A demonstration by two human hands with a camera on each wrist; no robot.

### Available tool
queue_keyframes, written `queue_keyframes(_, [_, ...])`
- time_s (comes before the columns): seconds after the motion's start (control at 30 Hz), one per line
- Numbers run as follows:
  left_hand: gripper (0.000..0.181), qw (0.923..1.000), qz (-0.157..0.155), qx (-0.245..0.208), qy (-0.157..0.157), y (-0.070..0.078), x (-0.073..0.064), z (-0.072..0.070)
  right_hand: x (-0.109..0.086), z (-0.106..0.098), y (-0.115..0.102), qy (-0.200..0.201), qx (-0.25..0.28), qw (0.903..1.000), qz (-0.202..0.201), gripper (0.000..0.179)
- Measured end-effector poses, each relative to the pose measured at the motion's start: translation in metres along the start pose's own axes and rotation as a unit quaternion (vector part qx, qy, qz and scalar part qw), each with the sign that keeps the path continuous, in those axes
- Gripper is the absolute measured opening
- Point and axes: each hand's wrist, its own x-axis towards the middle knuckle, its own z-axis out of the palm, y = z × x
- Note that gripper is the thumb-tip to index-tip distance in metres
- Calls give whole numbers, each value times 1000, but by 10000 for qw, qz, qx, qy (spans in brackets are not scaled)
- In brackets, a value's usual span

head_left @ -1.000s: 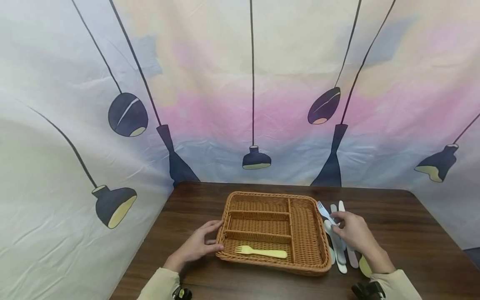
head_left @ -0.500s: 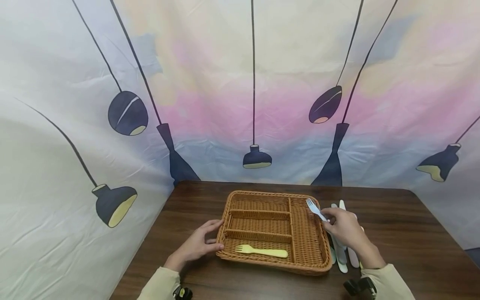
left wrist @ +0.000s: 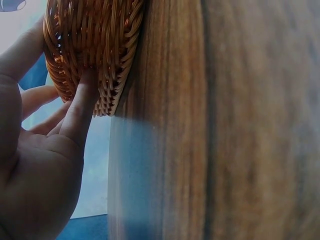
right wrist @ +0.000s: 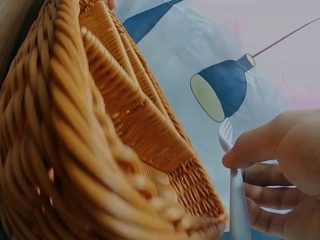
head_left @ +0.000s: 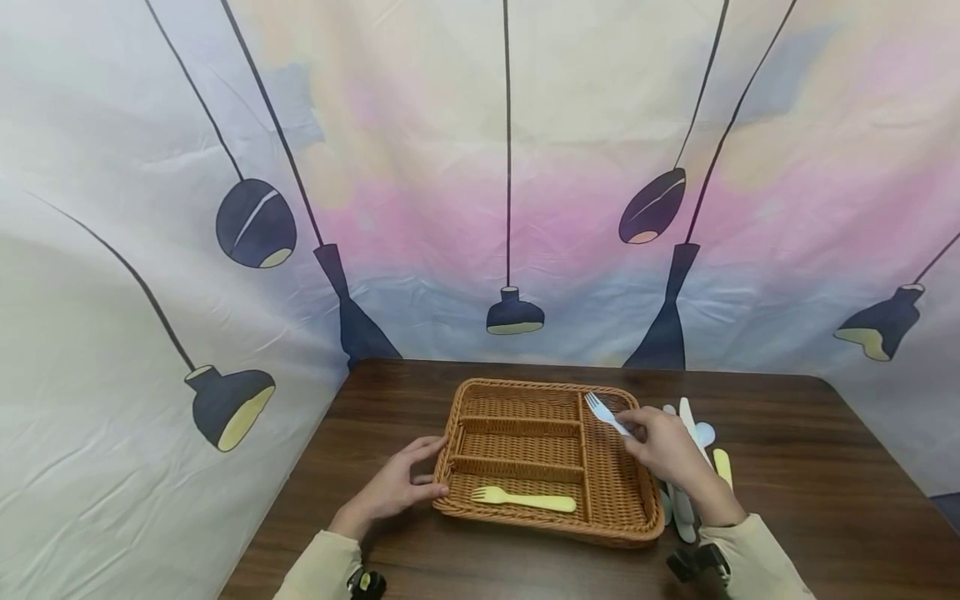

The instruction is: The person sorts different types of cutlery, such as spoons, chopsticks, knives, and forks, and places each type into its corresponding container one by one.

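My right hand (head_left: 667,446) pinches a pale blue fork (head_left: 600,410) by its handle. The fork hangs over the long right compartment of a wicker cutlery basket (head_left: 551,527), tines pointing to the far left. In the right wrist view, the fork (right wrist: 238,202) is held between thumb and fingers. My left hand (head_left: 393,487) touches the basket's left side, its fingers mostly straight. In the left wrist view, one digit presses the woven wall (left wrist: 107,50). A yellow fork (head_left: 525,500) lies in the front left compartment.
Right of the basket lie several pieces of cutlery, partly hidden by my right hand and forearm: a whitish handle (head_left: 686,417), a pale blue rounded end (head_left: 705,433) and a yellow handle (head_left: 722,467). Dark wooden table (head_left: 825,483) underneath; a printed cloth (head_left: 420,250) hangs behind.
My right hand has lifted the pale blue fork from the cutlery pile and moved left with it over the basket's right compartment. My left hand stays at the basket's side.
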Motion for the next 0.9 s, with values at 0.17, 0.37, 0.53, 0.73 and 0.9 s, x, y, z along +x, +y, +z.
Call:
queue_keyframes(0.17, [78, 10000, -1, -2, 14, -1, 0, 0, 4, 4, -7, -40, 59, 10000, -48, 26])
queue_keyframes(0.37, [78, 10000, 10, -17, -9, 0, 0, 0, 4, 6, -18, -24, 74, 9999, -109, 25])
queue_keyframes(0.53, [78, 10000, 9, 52, -6, -1, -1, 0, 4, 11, -25, -164, 197, 9996, -139, 26])
queue_keyframes(0.73, [78, 9999, 36, 109, -5, -1, 0, 1, 5, 18, -33, -236, 371, 9988, -235, 26])
queue_keyframes(0.9, [78, 9999, -26, 109, 14, -1, 0, 1, 8, 24, -40, -254, 358, 9983, -393, 26])
